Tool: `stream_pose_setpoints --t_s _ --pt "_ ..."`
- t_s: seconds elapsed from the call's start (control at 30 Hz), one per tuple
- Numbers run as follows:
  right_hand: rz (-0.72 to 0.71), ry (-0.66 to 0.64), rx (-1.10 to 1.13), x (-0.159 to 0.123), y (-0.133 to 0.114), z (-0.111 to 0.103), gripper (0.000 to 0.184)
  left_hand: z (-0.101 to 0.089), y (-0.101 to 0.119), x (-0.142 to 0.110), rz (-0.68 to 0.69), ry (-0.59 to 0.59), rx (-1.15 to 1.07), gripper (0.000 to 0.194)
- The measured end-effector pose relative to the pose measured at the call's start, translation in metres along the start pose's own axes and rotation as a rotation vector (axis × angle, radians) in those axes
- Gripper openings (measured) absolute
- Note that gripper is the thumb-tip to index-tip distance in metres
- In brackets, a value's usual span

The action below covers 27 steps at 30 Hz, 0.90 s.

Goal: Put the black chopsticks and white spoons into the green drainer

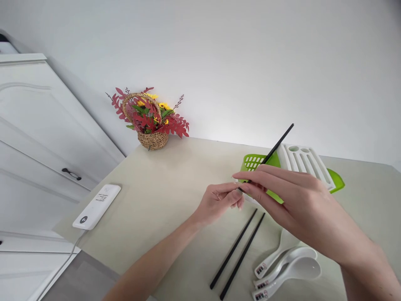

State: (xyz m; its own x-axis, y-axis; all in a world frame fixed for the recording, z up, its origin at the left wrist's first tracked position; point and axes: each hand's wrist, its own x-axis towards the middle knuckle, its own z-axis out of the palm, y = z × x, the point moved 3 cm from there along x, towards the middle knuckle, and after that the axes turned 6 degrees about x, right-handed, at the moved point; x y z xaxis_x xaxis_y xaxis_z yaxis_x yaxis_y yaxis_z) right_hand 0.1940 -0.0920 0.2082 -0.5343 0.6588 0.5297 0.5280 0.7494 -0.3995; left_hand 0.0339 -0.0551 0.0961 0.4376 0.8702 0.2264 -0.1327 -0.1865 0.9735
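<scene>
A black chopstick (280, 142) slants up to the right between my hands; whether a second one lies alongside it I cannot tell. My right hand (291, 194) pinches it between thumb and fingers. At its lower end, the thumb and fingertips of my left hand (221, 202) are closed on it. Two more black chopsticks (240, 250) lie side by side on the table below my hands. Three white spoons (302, 267) lie close together near the front edge, below my right hand. Behind that hand stands a green utensil holder (255, 161) with a white slotted top (302, 161), partly hidden.
A wicker basket (153, 140) of red leaves and yellow flowers stands at the table's back left corner. On the left edge lies a white power strip (98, 207) with a grey cable (73, 251). White cabinets (37, 146) stand left of the table (175, 184); a wall (234, 71) rises behind.
</scene>
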Motion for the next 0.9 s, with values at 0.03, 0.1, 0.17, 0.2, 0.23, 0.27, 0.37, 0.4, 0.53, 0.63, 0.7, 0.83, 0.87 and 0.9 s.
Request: stream_pose_setpoints --t_s 0.03,0.1,0.17,0.2,0.23,0.27,0.37,0.4,0.53,0.63,0.7,0.83,0.87,0.9 --pt "0.005 -0.006 0.002 0.0 0.001 0.001 0.023 0.0 -0.001 0.0 -0.006 0.004 -0.002 0.057" --pt "0.013 -0.011 0.001 0.001 0.002 0.003 0.023 -0.001 -0.004 0.001 -0.022 0.013 0.0 0.059" --pt "0.016 -0.016 0.001 0.001 0.003 0.004 0.022 -0.002 -0.007 0.001 -0.035 0.014 0.002 0.061" --pt "0.018 -0.017 0.005 0.001 0.003 0.004 0.022 -0.003 -0.008 0.002 -0.038 0.011 -0.001 0.061" --pt "0.021 -0.021 0.014 0.002 0.003 0.005 0.021 -0.004 -0.01 0.002 -0.039 0.005 -0.005 0.061" --pt "0.026 -0.025 0.027 0.002 0.003 0.005 0.021 -0.005 -0.012 0.003 -0.041 -0.001 -0.008 0.062" --pt "0.056 -0.028 0.058 0.002 0.004 0.007 0.021 -0.008 -0.019 0.005 -0.051 -0.02 -0.016 0.062" --pt "0.068 -0.02 0.061 0.002 0.005 0.007 0.021 -0.009 -0.022 0.005 -0.058 -0.028 -0.023 0.063" --pt "0.105 0.007 0.05 0.002 0.01 0.007 0.021 -0.013 -0.035 0.006 -0.102 -0.054 -0.044 0.064" --pt "0.13 0.018 0.026 0.002 0.016 0.007 0.023 -0.014 -0.045 0.007 -0.12 -0.048 -0.053 0.061" --pt "0.14 0.028 -0.001 0.003 0.017 0.006 0.023 -0.014 -0.05 0.008 -0.12 -0.028 -0.06 0.058" --pt "0.146 0.106 -0.038 0.006 0.013 -0.004 0.022 -0.016 -0.058 0.009 -0.118 0.022 0.006 0.055" --pt "0.166 0.154 -0.041 0.004 0.014 -0.01 0.021 -0.017 -0.059 0.009 -0.115 0.032 0.035 0.054" --pt "0.187 0.214 -0.04 0.002 0.017 -0.018 0.021 -0.018 -0.061 0.009 -0.112 0.041 0.059 0.053"
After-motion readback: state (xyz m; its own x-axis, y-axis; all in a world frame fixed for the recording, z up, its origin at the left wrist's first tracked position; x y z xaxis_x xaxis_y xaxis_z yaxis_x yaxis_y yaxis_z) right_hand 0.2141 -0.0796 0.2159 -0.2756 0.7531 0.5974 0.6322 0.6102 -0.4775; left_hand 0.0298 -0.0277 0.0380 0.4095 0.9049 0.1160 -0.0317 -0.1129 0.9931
